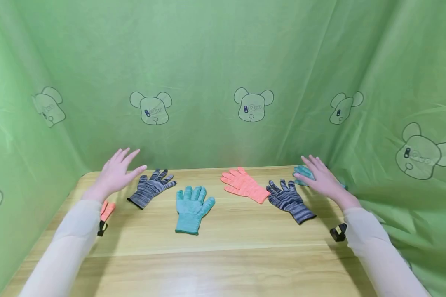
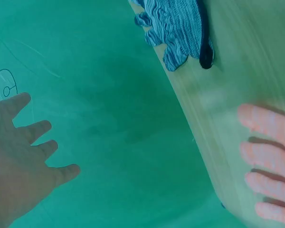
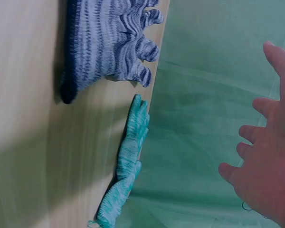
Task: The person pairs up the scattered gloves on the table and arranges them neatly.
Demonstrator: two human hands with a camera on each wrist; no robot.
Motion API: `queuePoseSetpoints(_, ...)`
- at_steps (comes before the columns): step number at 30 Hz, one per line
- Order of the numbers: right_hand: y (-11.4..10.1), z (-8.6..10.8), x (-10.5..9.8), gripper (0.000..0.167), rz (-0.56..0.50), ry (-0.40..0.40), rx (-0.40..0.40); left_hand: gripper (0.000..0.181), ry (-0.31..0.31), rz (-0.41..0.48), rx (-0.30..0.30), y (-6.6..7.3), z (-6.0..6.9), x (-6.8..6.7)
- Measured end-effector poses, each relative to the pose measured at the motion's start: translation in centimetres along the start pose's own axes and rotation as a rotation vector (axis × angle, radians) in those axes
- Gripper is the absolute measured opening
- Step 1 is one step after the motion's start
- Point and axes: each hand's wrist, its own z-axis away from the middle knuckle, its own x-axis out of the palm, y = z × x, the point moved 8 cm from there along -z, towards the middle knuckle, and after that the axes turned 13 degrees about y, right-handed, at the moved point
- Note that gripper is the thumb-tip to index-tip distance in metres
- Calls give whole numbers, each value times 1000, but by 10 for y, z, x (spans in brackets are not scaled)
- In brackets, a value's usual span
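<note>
My left hand point(image 1: 113, 175) hovers over the table's left side with fingers spread and nothing in it. Under that forearm a coral glove point(image 1: 107, 210) is partly hidden; its fingers show in the left wrist view. Beside it lies a dark grey striped glove point(image 1: 151, 189). My right hand point(image 1: 321, 179), also held above the table with straight fingers, covers part of a teal glove point(image 1: 302, 170). Nearest to that one is another dark striped glove point(image 1: 290, 201). A second coral glove point(image 1: 245, 185) and a second teal glove point(image 1: 191, 209) lie flat in the middle.
The gloves lie on a light wooden table point(image 1: 223, 268). Green cloth point(image 1: 208, 62) with bear-head prints hangs behind the table and along both sides. A black strap piece point(image 1: 339, 232) shows at the right wrist, and a similar one point(image 1: 102, 227) at the left.
</note>
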Motion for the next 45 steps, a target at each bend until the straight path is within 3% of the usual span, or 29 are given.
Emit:
queuePoseSetpoints(12,-6,23,26,88,-10,-97,-39,77,-24,64,4,4,19,17)
queuePoseSetpoints(19,-12,35,40,89,-97,-161,-75,75,-9,111,-6,5,23,26)
queuePoseSetpoints(36,-12,51,62,80,-174,-280,-101,76,-40,296,-97,-9,20,68)
queuePoseSetpoints(45,-5,53,65,69,-174,-265,-84,73,-63,359,-106,-13,19,90)
